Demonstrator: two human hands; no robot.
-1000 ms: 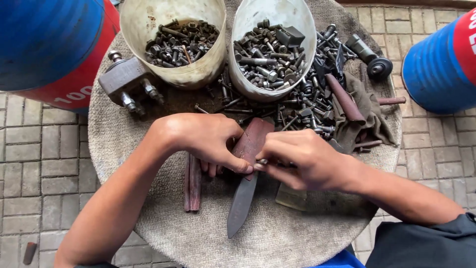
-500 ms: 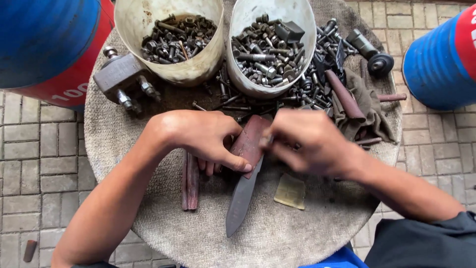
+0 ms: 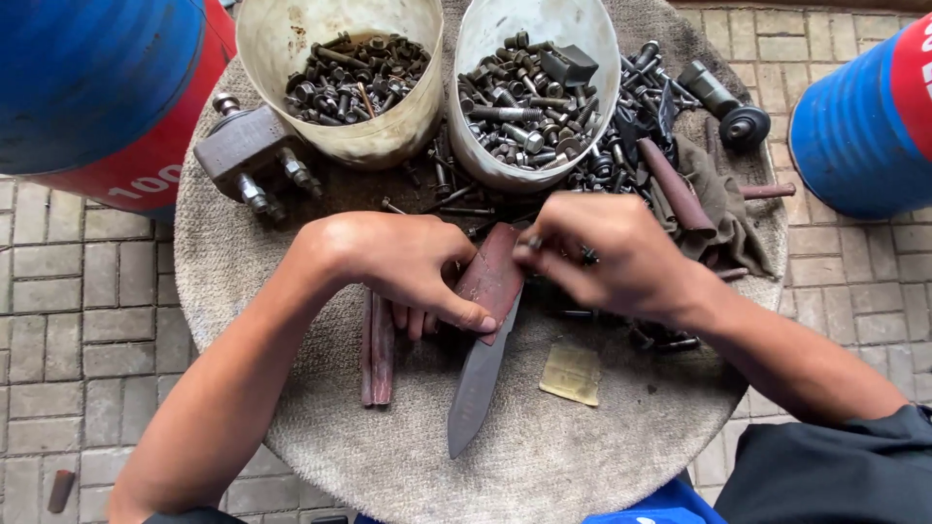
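Round cloth-covered table (image 3: 291,427): left hand (image 3: 408,267) clamped rusty flat knife blade (image 3: 482,369); right hand (image 3: 607,257) pinched small bolt (image 3: 533,243) at 12 o'clock; best kept square.

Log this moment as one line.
left hand: grips knife handle | right hand: fingertips at handle top | blade: points toward person | surface: round table

Blue-and-red drums (image 3: 97,87), cream buckets (image 3: 340,126), reddish-brown knife handle (image 3: 492,277), grey blade (image 3: 478,383).
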